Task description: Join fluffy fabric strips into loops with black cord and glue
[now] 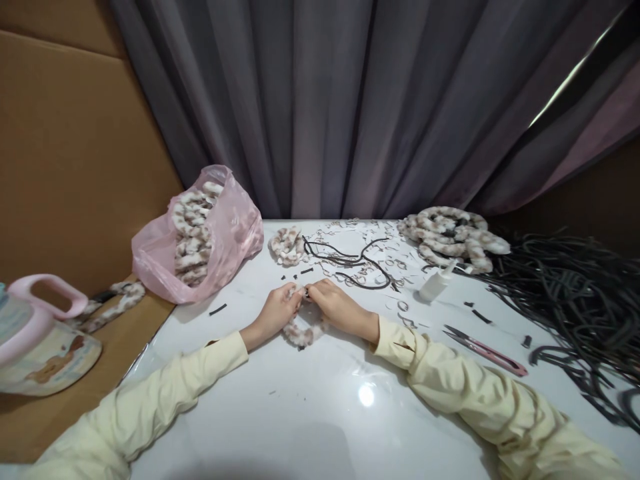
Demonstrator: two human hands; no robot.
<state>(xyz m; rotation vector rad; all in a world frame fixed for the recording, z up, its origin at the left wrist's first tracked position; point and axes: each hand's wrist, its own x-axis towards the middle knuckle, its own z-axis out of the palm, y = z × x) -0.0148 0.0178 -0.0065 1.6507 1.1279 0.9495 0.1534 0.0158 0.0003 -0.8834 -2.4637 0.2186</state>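
A fluffy white and brown scrunchie (299, 335) hangs in a ring between my hands, low over the white table. The fingers of my left hand (279, 311) are closed on its upper left side. My right hand (334, 305) pinches at its top right, where a small dark bit shows between the fingertips; what exactly is pinched there is partly hidden. Just beyond the hands lies another fluffy scrunchie (287, 245). Black elastic cords (350, 259) curve across the table to its right, with short black scraps (306, 271) nearer my fingers.
At the left stand a pink plastic bag (235, 227) of fluffy scrunchies and a pink-handled jug (60, 353). To the right are a white squeeze bottle (434, 285), pink thread snips (493, 353), fluffy tubes (450, 233) and a heap of black cords (565, 287). A grey curtain (320, 113) hangs behind.
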